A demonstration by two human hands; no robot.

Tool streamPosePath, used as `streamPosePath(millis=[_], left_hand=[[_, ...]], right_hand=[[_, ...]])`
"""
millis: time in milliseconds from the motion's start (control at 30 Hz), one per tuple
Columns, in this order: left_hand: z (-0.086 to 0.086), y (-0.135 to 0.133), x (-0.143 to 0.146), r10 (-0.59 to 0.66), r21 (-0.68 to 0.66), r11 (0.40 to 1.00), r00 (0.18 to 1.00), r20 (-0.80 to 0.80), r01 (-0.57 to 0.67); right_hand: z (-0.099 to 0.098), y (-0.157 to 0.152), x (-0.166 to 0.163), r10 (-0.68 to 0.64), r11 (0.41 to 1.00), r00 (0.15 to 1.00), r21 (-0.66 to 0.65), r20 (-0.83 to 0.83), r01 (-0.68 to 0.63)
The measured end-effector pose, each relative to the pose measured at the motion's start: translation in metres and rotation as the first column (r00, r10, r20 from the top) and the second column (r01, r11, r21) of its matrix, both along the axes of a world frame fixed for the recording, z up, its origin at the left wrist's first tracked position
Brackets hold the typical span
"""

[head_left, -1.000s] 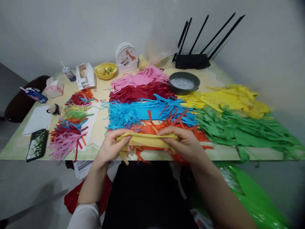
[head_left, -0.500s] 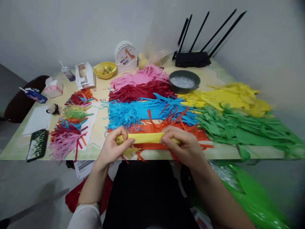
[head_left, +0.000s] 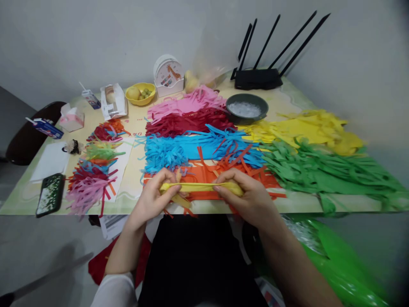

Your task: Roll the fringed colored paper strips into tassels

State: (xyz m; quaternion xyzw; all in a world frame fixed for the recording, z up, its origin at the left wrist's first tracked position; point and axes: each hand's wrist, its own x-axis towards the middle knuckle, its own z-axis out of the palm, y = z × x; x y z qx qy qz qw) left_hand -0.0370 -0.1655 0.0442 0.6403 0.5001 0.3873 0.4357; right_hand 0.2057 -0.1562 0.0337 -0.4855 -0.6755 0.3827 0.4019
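Observation:
A yellow fringed tissue paper strip (head_left: 196, 187), narrowed into a thin band in the middle, stretches between my hands above the table's front edge. My left hand (head_left: 156, 194) pinches its left end, with loose yellow fringe hanging beside the fingers. At the other end, my right hand (head_left: 241, 194) is closed on the bunched paper. Under and behind the strip lies orange fringed paper (head_left: 204, 171). Blue fringed paper (head_left: 198, 147), dark red fringed paper (head_left: 191, 121) and pink fringed paper (head_left: 188, 104) are layered farther back.
Yellow fringed paper (head_left: 306, 130) and green fringed paper (head_left: 332, 172) spread to the right. A grey bowl (head_left: 263, 108) and a black router (head_left: 258, 79) stand behind. Leftward are multicoloured tassels (head_left: 91, 179), a phone (head_left: 50, 194) and a yellow fruit bowl (head_left: 140, 101).
The yellow band between my hands has become narrower and tighter. More loose yellow fringe shows by my left fingers. Both hands stay in nearly the same place.

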Motion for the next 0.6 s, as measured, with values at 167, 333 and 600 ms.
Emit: streamPosePath(millis=[167,333,600], left_hand=[[-0.005,0.001,0.002,0.009,-0.157,0.987,0.962,0.273,0.035],[-0.015,0.005,0.001,-0.019,-0.145,0.985,0.900,0.435,0.091],[-0.018,0.010,-0.003,-0.101,0.006,0.994,0.921,0.376,0.107]], right_hand=[[-0.006,0.001,0.000,0.028,0.993,0.974,-0.102,-0.223,-0.052],[-0.013,0.005,-0.001,0.102,0.992,0.923,-0.027,-0.370,-0.121],[-0.011,0.009,0.001,0.173,0.984,0.931,0.106,-0.323,-0.146]])
